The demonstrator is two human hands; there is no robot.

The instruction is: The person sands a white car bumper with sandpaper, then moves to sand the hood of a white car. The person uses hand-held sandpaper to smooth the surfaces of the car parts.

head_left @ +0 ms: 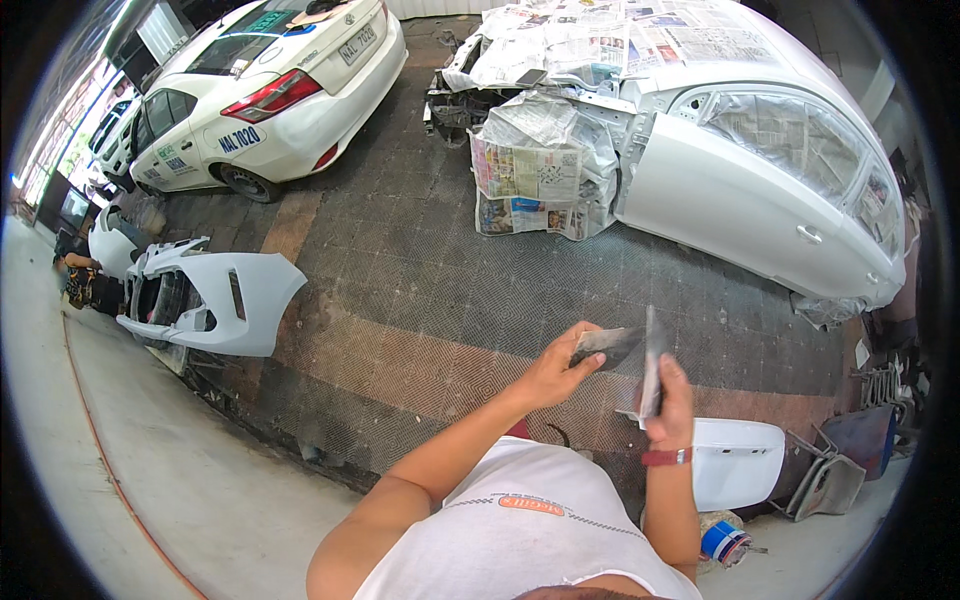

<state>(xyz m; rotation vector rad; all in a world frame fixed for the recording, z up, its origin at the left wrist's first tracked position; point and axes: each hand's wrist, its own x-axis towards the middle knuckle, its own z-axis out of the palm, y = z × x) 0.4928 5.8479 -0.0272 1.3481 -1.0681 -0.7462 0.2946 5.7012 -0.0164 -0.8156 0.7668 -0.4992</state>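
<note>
My left hand (560, 372) is closed on a thin, dark, flat piece (620, 344), pinched under the thumb; it looks like a putty spreader, though its exact kind is unclear. Just to its right, my right hand (673, 404) grips a flat greyish plate (652, 362) that stands nearly upright, seen almost edge-on. The two pieces are close together in front of my chest, and the far end of the dark one comes near the plate. I cannot tell whether they touch. A red band (667, 457) circles my right wrist.
A white car (740, 190) masked with newspaper (540, 170) stands ahead right on dark tiles (400, 270). Another white car (300, 110) is far left. Bumpers (240, 300) lie left, near a person (85, 280). At right are a white panel (738, 460), a can (724, 540) and a chair (828, 485).
</note>
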